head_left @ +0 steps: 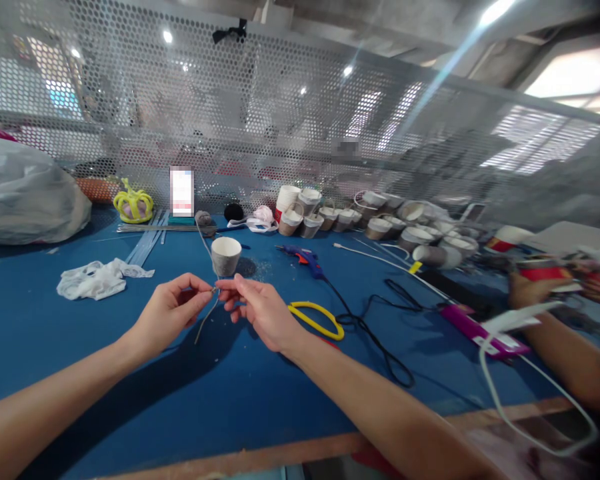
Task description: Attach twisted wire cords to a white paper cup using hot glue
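My left hand (pixel 173 312) pinches a thin grey cord (pixel 206 320) between thumb and forefinger, in front of a small cup. My right hand (pixel 260 308) meets it there, thumb and forefinger together on the same cord, its other fingers loosely curled. The cord's loose end hangs below the fingertips, and its other part runs back past the cup to a grey yarn ball (pixel 205 219). Just beyond my fingertips the grey-wrapped cup (pixel 226 257) stands upright on the blue table (pixel 180 400).
A blue glue gun (pixel 305 259) with a black cable and a yellow-handled tool (pixel 317 320) lie right of my hands. White lace (pixel 100 279) lies left. Several cups (pixel 380 227) and a lit phone (pixel 182 192) stand behind. Another person's hand (pixel 535 290) is at the right.
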The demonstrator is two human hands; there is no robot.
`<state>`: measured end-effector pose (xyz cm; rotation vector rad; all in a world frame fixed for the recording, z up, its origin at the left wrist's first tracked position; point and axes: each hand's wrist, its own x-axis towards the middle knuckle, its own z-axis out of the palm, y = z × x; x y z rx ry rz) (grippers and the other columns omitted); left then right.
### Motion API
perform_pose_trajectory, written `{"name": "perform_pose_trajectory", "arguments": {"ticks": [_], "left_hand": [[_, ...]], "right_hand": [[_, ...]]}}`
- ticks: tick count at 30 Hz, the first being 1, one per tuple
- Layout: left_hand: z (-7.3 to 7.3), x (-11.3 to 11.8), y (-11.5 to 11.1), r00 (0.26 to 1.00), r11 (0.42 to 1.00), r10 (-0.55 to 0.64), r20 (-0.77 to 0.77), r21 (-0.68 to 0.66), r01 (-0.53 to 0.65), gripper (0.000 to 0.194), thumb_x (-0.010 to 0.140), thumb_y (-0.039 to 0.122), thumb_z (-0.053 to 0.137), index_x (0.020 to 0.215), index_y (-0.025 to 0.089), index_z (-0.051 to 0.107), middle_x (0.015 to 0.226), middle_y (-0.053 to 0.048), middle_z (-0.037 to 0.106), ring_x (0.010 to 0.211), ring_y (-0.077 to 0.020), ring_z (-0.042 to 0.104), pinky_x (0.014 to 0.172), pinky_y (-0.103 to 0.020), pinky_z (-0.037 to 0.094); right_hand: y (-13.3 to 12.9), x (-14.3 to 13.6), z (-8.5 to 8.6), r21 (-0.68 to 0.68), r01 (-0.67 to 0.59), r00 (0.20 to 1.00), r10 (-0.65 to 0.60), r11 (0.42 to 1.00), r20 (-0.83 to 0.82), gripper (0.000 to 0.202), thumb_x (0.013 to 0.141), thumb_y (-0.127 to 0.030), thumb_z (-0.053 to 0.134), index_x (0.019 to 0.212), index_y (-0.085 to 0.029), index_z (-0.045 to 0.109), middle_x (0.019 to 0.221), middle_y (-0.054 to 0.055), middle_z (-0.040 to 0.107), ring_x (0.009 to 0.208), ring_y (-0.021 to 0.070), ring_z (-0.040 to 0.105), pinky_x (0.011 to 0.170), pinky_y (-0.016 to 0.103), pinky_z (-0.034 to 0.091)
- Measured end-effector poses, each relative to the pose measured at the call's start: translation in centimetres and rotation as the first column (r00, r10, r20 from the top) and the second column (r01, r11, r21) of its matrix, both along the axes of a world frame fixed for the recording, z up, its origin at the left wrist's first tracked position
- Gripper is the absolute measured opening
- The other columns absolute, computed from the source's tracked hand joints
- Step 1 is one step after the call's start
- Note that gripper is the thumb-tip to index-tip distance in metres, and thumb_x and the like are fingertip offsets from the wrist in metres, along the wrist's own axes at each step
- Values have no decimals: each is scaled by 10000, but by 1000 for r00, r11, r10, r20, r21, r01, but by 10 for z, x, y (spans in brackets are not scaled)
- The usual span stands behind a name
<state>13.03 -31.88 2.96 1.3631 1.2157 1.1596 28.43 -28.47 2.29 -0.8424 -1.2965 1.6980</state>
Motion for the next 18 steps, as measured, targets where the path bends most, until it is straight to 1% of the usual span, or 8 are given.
{"name": "perform_pose_trajectory", "arguments": {"ticks": [3, 5, 11, 15, 18], "left_hand": [[2, 0, -1, 1000, 1000, -7, -4, 0, 7, 226, 675, 345, 560, 734, 139, 489, 441, 87, 398, 393, -42, 329, 383, -172, 260], [2, 0, -2, 1000, 1000, -12, -7, 9, 12, 222, 681, 343, 555, 740, 138, 492, 449, 84, 403, 400, -43, 332, 388, -172, 264], [0, -2, 0, 999, 999, -34, -11, 26, 34, 204, 697, 339, 542, 716, 145, 481, 454, 85, 386, 398, -39, 303, 382, -170, 235], [-1, -2, 1, 999, 996, -3, -52, 88, 8, 181, 688, 321, 549, 699, 147, 499, 467, 77, 407, 392, -40, 305, 374, -173, 237], [-2, -3, 1, 994, 989, 32, -103, 146, -17, 151, 685, 299, 547, 688, 152, 515, 488, 60, 449, 410, -53, 361, 379, -177, 266]], "right_hand": [[1, 0, -1, 3, 52, 999, -52, 999, 13, 329, 737, -421, 540, 875, -146, 659, 761, 53, 564, 636, 101, 486, 466, 211, 376], [2, 0, -1, 1, 60, 998, -60, 998, 20, 334, 741, -426, 534, 884, -150, 658, 779, 58, 563, 647, 105, 485, 468, 213, 379], [-2, 0, 0, -4, -88, 996, 88, 996, 15, 365, 762, -446, 498, 877, -145, 670, 763, 63, 561, 645, 103, 484, 474, 211, 379], [-3, -1, 1, -5, -73, 997, 73, 997, -11, 358, 758, -439, 509, 858, -137, 675, 737, 58, 561, 633, 99, 489, 461, 204, 372], [-3, -1, 1, -9, -67, 998, 67, 998, -13, 342, 749, -426, 528, 847, -134, 677, 729, 59, 567, 625, 97, 489, 454, 202, 369]]}}
